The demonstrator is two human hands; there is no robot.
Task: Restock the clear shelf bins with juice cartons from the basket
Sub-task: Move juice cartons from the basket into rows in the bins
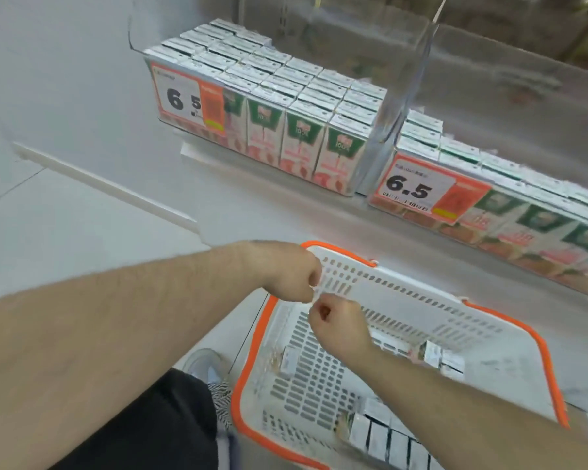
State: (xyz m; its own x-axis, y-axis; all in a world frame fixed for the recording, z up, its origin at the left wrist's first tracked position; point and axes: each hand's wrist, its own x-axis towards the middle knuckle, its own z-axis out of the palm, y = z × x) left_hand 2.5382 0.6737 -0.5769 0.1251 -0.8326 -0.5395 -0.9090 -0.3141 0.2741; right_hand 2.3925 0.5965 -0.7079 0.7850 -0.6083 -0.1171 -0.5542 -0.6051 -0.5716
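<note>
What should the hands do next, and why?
Probably the right hand should drop into the basket and take a juice carton. Both hands, the left hand too, meet above the basket with fingers curled, maybe pinching something tiny; it is too blurred to tell. Cartons still lie in the basket, and the right bin shows room behind its cartons.

Left bin (319, 45) open above cartons (272, 83) — clear divider (411, 79) flanks right.
</note>
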